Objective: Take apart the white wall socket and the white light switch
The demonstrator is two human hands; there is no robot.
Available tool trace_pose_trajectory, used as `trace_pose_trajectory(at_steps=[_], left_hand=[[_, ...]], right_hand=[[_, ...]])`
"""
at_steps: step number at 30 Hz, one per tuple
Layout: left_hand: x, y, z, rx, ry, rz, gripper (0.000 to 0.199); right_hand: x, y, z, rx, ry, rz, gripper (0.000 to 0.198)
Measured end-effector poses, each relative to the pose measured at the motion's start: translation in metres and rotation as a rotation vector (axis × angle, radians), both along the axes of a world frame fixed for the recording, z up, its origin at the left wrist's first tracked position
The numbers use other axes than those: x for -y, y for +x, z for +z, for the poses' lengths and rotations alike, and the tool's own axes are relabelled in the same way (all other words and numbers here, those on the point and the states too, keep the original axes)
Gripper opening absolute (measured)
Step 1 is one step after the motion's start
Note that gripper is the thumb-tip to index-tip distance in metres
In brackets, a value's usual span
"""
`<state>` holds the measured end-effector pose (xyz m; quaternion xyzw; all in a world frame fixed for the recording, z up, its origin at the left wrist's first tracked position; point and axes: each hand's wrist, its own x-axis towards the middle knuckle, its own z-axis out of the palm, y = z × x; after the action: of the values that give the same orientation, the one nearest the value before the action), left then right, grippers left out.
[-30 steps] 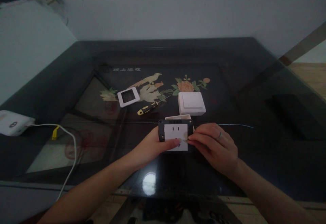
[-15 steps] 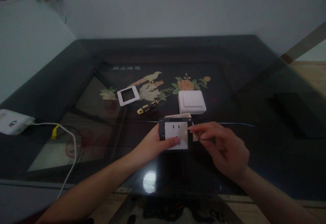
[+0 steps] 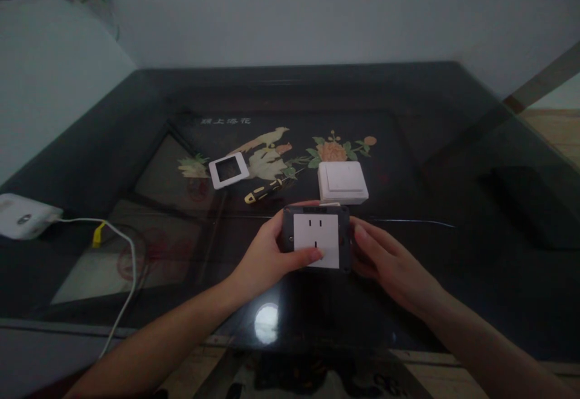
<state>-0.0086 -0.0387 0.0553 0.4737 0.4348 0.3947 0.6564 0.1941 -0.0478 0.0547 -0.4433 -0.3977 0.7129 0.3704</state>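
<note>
My left hand grips a wall socket by its left side, thumb pressed on the white face. The socket has a dark grey frame around a white slotted panel, and a strip of white shows behind its top edge. On the other side, my right hand is closed against the socket's right edge, its fingertips partly hidden behind it. Beyond the socket lie a white square cover frame, a black and yellow screwdriver and a white switch with a large rocker.
The glossy black table has a bird and flower picture on it. At the left is a white charger-like device with a white cable and a yellow tag. A dark flat object lies at the right.
My right hand has moved from a pinch beside the socket to a hold on its right edge. The socket has turned slightly, and its frame now shows more on the right.
</note>
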Motion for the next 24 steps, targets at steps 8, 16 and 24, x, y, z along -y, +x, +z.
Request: trace_pose_trajectory(at_steps=[8, 16, 24], left_hand=[[0.004, 0.001, 0.001, -0.028, 0.102, -0.107, 0.055], [0.007, -0.003, 0.004, -0.102, 0.233, -0.126, 0.040], [0.003, -0.007, -0.007, -0.246, 0.663, 0.043, 0.055]], right_hand=[[0.007, 0.003, 0.000, 0.041, 0.029, 0.280, 0.052], [0.015, -0.003, -0.015, 0.008, -0.068, 0.073, 0.044], [0.010, 0.003, -0.018, -0.001, -0.152, -0.054, 0.050]])
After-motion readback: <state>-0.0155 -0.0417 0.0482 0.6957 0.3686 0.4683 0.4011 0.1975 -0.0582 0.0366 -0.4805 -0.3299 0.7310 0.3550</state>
